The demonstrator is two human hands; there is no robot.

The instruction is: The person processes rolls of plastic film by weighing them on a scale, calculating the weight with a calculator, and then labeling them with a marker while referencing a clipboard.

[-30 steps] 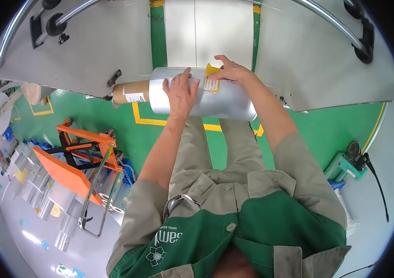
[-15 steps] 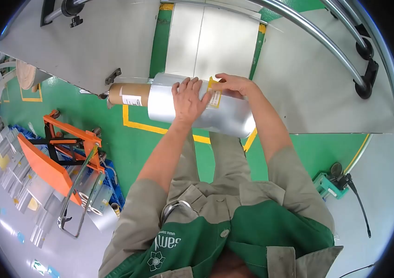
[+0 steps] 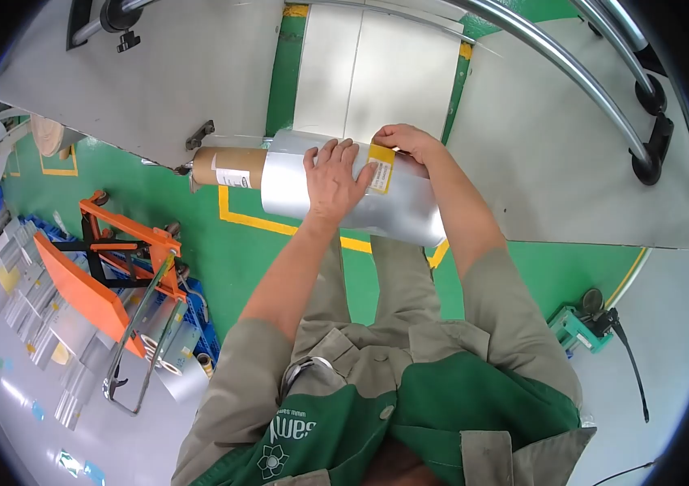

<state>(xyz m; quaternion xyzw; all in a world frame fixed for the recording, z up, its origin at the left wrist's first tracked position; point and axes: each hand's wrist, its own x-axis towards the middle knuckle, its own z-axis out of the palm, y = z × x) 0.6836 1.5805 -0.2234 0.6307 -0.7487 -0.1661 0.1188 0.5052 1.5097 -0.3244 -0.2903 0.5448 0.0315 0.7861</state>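
A wide silvery film roll [image 3: 287, 182] lies across in front of me, beside a brown cardboard core [image 3: 205, 167] with a white label. My left hand [image 3: 336, 178] rests flat on the roll with its fingers spread. A yellow and white label [image 3: 381, 168] lies on the roll just right of that hand, near its thumb. My right hand [image 3: 409, 142] is at the label's upper edge, its fingers bent together; what the fingertips hold, if anything, is too small to tell.
Grey machine panels [image 3: 555, 138] flank the roll, with curved metal tubes [image 3: 555, 49] at the upper right. An orange lift cart [image 3: 89, 283] stands at the left, near clear rolls. A green tool [image 3: 578, 328] lies at the lower right.
The yellow label now lies flatter and fully visible on the roll. My right hand has drawn slightly back to the label's top edge. My left hand stays on the roll.
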